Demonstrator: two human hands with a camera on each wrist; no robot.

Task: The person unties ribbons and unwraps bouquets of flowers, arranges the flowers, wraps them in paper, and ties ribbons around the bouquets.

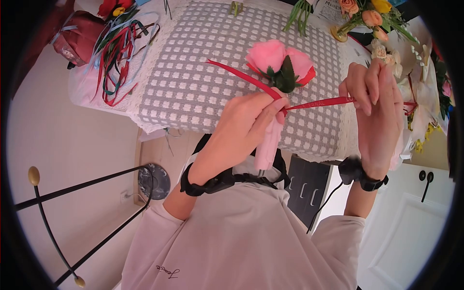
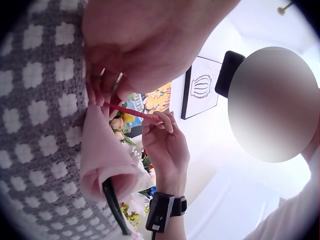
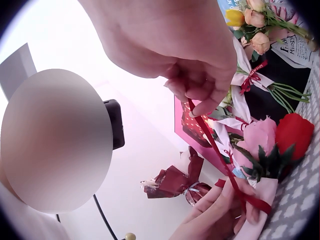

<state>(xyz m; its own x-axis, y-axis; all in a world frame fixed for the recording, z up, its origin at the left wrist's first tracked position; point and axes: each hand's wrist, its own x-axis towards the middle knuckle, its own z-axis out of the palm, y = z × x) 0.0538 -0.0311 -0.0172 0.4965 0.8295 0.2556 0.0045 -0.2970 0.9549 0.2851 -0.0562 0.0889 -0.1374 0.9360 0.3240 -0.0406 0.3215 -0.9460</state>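
My left hand (image 1: 244, 126) grips a small bouquet by its stem, which is rolled in pale pink wrapping paper (image 1: 267, 151). Above the fingers sit pink flowers (image 1: 266, 55) with dark green leaves, and a red flower (image 3: 295, 136) shows beside them in the right wrist view. A dark green stem (image 2: 114, 202) pokes out of the paper's lower end. Round the paper's neck runs a printed red ribbon (image 1: 319, 103), with the left thumb and fingers pressed on it. One ribbon end juts loose to the upper left. My right hand (image 1: 379, 104) pinches the other length, stretched taut to the right.
A cushion with a grey-and-white checked cover (image 1: 188, 72) lies under the bouquet. Loose ribbons (image 1: 121, 58) are heaped at the left, by a dark red wrapped bouquet (image 1: 77, 46). Peach roses (image 1: 372, 19) and other flowers crowd the right. A black metal rack (image 1: 92, 183) stands lower left.
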